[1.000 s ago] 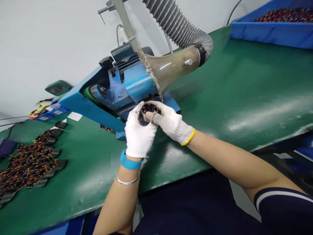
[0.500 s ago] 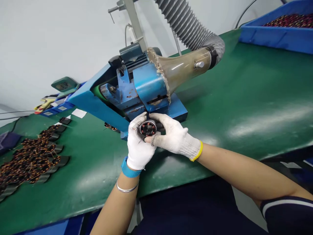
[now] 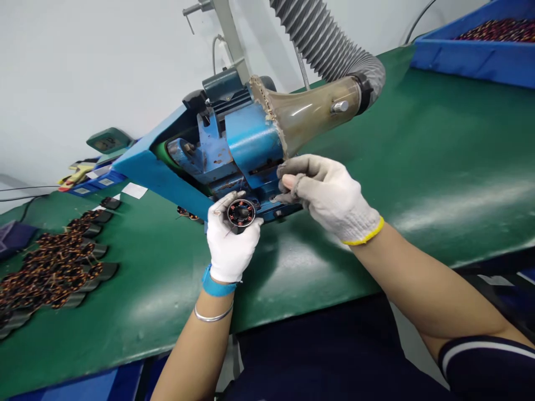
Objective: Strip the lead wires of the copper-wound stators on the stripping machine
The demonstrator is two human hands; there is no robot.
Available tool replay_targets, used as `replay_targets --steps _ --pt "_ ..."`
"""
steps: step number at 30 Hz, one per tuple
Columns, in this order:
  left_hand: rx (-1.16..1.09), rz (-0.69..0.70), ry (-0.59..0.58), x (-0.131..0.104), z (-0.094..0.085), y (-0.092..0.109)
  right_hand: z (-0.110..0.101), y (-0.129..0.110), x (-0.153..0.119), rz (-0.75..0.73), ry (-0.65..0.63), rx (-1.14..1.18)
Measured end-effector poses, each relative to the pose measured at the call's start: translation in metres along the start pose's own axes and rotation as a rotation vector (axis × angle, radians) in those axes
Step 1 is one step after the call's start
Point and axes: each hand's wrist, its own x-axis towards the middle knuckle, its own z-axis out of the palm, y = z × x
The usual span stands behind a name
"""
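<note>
My left hand [image 3: 232, 245], in a white glove, is closed round a motor stator [image 3: 241, 214]. The stator is a dark round core with reddish copper windings, its open face turned up towards me; thin wire ends stick out beside it. To the right, my right hand [image 3: 324, 192], gloved with a bare thumb tip, is apart from the stator. Its fingers are curled towards the thumb in front of the machine; whether anything small lies between them I cannot make out. Just behind both hands stands a blue belt-driven machine [image 3: 254, 142].
A tan hood [image 3: 313, 114] joins a grey flexible hose [image 3: 320, 42]. Many wound stators [image 3: 62, 259] lie on the green table [image 3: 167, 278] at left. At the back right is a blue bin [image 3: 472, 58] of small parts. Small blue trays [image 3: 100, 181] stand at back left.
My right hand has let go of the stator and moved up and right, its fingers now curled in the air. My left hand has shifted slightly left with the stator.
</note>
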Motion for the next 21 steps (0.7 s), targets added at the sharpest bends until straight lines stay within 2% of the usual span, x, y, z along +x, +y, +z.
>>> replay_targets --steps 2,4,6,9,12,14,16,20,21 --pt "0.012 0.009 0.042 0.0 0.001 0.001 0.0 0.002 0.0 0.05 -0.033 -0.151" --pt "0.016 0.019 0.061 -0.002 0.002 0.003 0.005 0.009 -0.002 0.091 -0.174 -0.285" --pt "0.03 0.035 0.046 -0.004 0.003 0.005 0.011 0.017 -0.007 0.025 -0.227 -0.307" --pt "0.076 0.085 -0.014 -0.007 0.001 0.01 0.017 0.024 -0.008 -0.091 -0.132 -0.243" --pt "0.146 0.129 -0.051 -0.009 -0.001 0.011 0.013 0.02 0.001 0.015 0.007 -0.056" --pt "0.193 0.135 -0.018 -0.009 -0.001 0.011 0.008 0.015 0.007 0.079 0.15 0.076" --pt "0.246 0.136 0.045 -0.009 0.0 0.009 0.006 0.013 0.009 0.095 0.185 0.087" --pt "0.346 0.117 0.164 -0.005 0.005 0.008 0.02 0.02 -0.003 0.099 -0.072 -0.131" --pt "0.35 0.097 0.176 -0.004 0.007 0.008 0.025 0.023 -0.007 0.089 -0.093 -0.184"
